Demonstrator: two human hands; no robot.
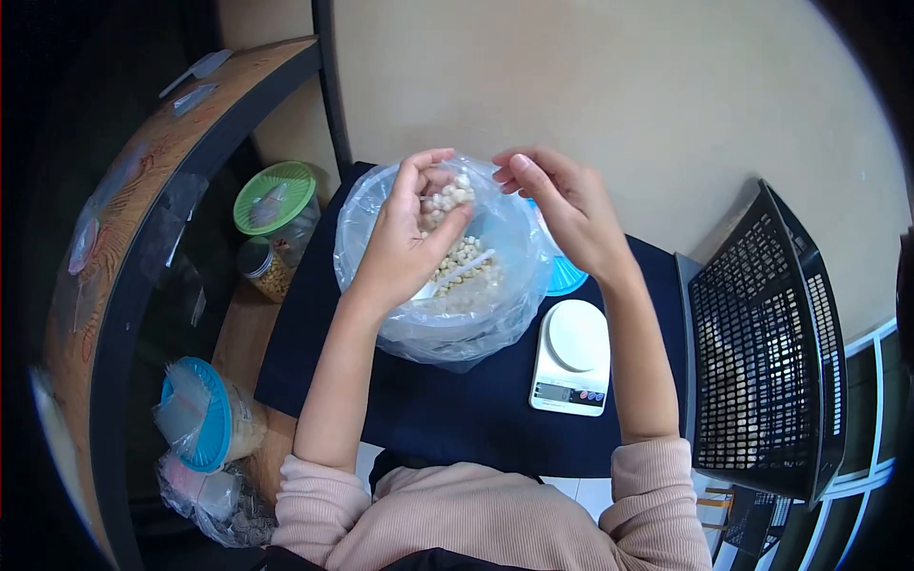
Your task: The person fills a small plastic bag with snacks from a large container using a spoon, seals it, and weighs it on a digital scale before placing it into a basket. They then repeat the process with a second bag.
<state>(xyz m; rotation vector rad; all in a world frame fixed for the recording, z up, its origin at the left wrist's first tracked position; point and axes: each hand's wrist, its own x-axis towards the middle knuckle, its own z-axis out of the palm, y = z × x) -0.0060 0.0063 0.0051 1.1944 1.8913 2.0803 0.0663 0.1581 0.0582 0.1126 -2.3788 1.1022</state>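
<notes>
My left hand [405, 233] is closed around a small clear plastic bag of white round pieces [447, 198], held above a large bag-lined tub. My right hand [571, 200] is raised to the right of it, with a gap between the hands. Its thumb lies against curled fingers; whether something thin is pinched there I cannot make out. Below, the large clear plastic liner [519, 309] spreads over the tub's rim. Inside it lie many pale round pieces [466, 255] and a white spoon [466, 274], partly behind my left hand.
A white digital scale [571, 357] sits on the dark-covered table [457, 419], near a blue lid [568, 276]. At right stands a black mesh basket [762, 352]. Leftward are a green-lidded container [276, 200], a jar [264, 271], a blue-lidded tub [214, 414] and a wooden shelf [124, 181].
</notes>
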